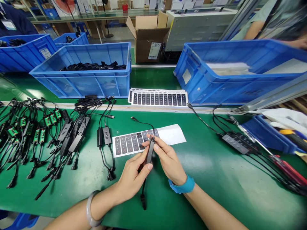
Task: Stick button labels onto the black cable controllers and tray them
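A slim black inline cable controller [150, 152] is held between my two hands above the green bench. My left hand [134, 174] grips its lower body, thumb on one side and fingers on the other. Near the upper end, where the cable comes out, the fingers of my right hand [168, 156] are closed on it. One cable runs up to a small plug [133, 118]; another hangs down to a black connector [143, 201]. Beneath my fingertips lies a white sheet of dark label stickers [129, 143], its right part bare.
Two controllers with cables [107, 135] lie left of the sheet, with a pile of cabled green circuit boards [47, 120] beyond. Several sticker sheets [159, 99] lie ahead between blue bins [96, 83]. On the right are more controllers [235, 143] and a red-handled screwdriver [287, 169].
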Tool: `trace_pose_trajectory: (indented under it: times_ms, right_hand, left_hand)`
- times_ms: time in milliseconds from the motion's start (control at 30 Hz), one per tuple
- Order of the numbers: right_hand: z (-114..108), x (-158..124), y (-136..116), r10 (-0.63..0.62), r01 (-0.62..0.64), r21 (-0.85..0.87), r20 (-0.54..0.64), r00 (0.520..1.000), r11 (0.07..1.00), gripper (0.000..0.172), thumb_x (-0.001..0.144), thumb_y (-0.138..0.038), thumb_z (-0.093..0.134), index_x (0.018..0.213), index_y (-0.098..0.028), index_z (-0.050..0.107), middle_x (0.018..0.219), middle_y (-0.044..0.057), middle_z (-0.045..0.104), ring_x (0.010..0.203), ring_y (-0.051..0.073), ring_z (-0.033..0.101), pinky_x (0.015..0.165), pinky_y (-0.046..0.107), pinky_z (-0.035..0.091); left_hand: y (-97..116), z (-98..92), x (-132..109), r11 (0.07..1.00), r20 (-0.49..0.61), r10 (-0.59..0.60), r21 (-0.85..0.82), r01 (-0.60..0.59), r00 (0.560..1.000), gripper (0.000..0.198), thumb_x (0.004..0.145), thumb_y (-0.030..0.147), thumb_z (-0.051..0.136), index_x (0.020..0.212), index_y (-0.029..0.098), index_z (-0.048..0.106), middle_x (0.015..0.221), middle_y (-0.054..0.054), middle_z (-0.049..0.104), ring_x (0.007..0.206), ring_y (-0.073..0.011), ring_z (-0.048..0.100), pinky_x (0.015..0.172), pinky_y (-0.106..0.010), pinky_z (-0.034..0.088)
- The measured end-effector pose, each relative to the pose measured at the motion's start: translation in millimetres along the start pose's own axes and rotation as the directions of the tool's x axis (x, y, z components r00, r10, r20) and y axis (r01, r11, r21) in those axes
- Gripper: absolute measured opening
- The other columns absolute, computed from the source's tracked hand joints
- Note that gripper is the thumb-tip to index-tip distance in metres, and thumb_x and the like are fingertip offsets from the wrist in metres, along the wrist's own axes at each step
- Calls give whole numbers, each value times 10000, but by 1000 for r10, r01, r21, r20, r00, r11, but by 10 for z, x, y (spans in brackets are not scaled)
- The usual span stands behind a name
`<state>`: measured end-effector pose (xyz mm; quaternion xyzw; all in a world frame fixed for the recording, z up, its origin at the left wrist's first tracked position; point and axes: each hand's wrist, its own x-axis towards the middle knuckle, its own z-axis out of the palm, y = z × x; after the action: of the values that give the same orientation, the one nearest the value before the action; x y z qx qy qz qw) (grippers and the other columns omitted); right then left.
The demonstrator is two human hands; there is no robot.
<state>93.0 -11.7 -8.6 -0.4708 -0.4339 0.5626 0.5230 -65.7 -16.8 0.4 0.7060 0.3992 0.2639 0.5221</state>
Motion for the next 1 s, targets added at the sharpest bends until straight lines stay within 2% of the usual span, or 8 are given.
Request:
trace_pose_trajectory:
  times_ms: [200,300,367,433,600,767,900,1000]
  right_hand:
    - [-559,247,-244,-167,76,-471,-156,973,879,325,889,-384,547,1150,-200,607,983,71,707,820,194,657,755,333,543]
    - [-1169,218,-391,-280,-104,-884,-253,926,456,288,829,-300,608,1086,-176,645,903,92,694,774,223,640,730,361,513]
    - [-1521,156,-442,-326,-308,-940,-340,882,147,203,783,-224,633,976,-182,681,859,120,674,784,261,638,711,381,490]
    - [-1729,126,-449,-367,-386,-919,-386,846,77,177,765,-120,580,900,-141,691,858,181,645,839,325,631,706,431,473]
    - [-1468,264,-319,-342,-173,-975,-211,916,140,251,850,-149,501,1009,-133,694,973,163,636,868,276,641,773,400,506]
    - [-864,451,-97,-206,200,-893,124,971,403,212,873,-293,557,972,-206,723,876,74,642,786,208,639,729,339,517]
    - [-816,464,-55,-242,202,-778,66,968,594,175,826,-353,612,774,-206,691,823,65,644,780,216,616,680,338,486]
    - [-936,440,-119,-280,142,-575,-158,947,806,243,784,-450,667,776,-208,655,768,34,636,701,182,588,645,313,473]
  left_hand:
    - [-139,-97,74,796,-30,244,578,-182,969,401,965,311,457,1337,189,544,1188,-156,614,1078,-320,579,901,-498,495]
    - [-291,-89,105,635,-13,295,749,-186,955,449,953,319,478,1373,162,496,1369,-196,540,1261,-383,497,1019,-605,409]
    - [-349,-64,105,589,31,289,783,-203,957,477,948,327,494,1395,161,463,1414,-187,518,1314,-370,470,1072,-600,371]
    - [-358,-43,100,568,70,270,794,-217,960,477,949,307,495,1403,166,446,1426,-170,517,1334,-339,465,1093,-570,375]
    - [-284,-57,121,554,121,254,795,-247,960,424,940,253,510,1355,172,480,1403,-164,541,1326,-316,482,1091,-555,399]
    - [-270,-84,163,567,126,262,783,-258,957,400,917,234,557,1306,153,516,1377,-191,551,1318,-336,487,1080,-580,396]
    - [-268,-61,172,573,135,232,781,-248,963,415,902,231,595,1294,116,522,1366,-202,555,1317,-346,482,1095,-583,374]
    - [-234,-92,207,586,128,225,775,-239,966,415,898,240,608,1287,123,522,1369,-187,551,1313,-330,483,1107,-552,367]
